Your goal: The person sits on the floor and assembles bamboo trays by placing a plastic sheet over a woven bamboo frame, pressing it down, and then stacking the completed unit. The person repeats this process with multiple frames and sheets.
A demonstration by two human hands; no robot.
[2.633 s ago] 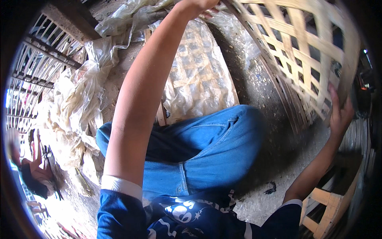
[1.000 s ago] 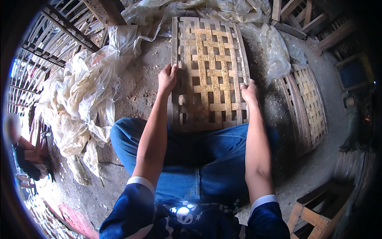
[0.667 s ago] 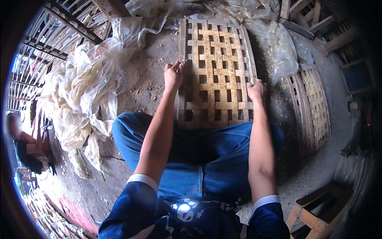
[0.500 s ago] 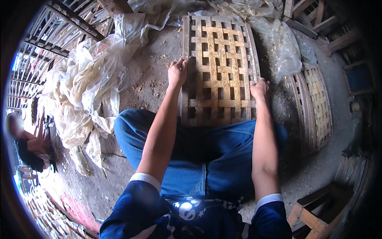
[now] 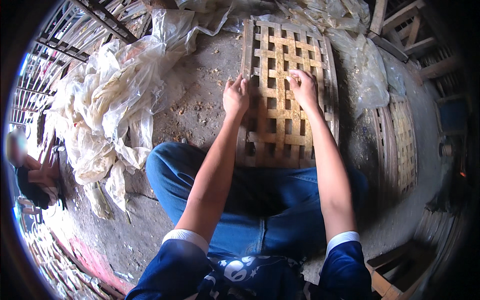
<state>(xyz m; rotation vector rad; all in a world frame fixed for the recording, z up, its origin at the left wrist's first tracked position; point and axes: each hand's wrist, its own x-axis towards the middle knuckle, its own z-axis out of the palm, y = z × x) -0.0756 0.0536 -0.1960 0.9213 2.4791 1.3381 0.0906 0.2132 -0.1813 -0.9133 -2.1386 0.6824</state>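
The woven bamboo panel (image 5: 287, 95) looks light, stiff yet springy; the left hand (image 5: 236, 96) pinches its near edge strip, the right hand (image 5: 302, 89) presses fingers flat mid-lattice.

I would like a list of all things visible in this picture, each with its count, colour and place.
woven bamboo panel: 1, tan, flat on the ground in front of the knees, under both hands
plastic sheets: a crumpled heap, whitish and clear, left of the panel; more along the top and the panel's right side
woven bamboo panels at the right: at least 2, tan, standing on edge
wooden frames: several, brown, top right; more bottom right
metal grating: 1, dark, top left
other person: 1, dark clothes, far left edge
ground: grey, dusty
jeans: blue, centre
left hand: on the panel's left edge
right hand: fingers on the panel's middle strips
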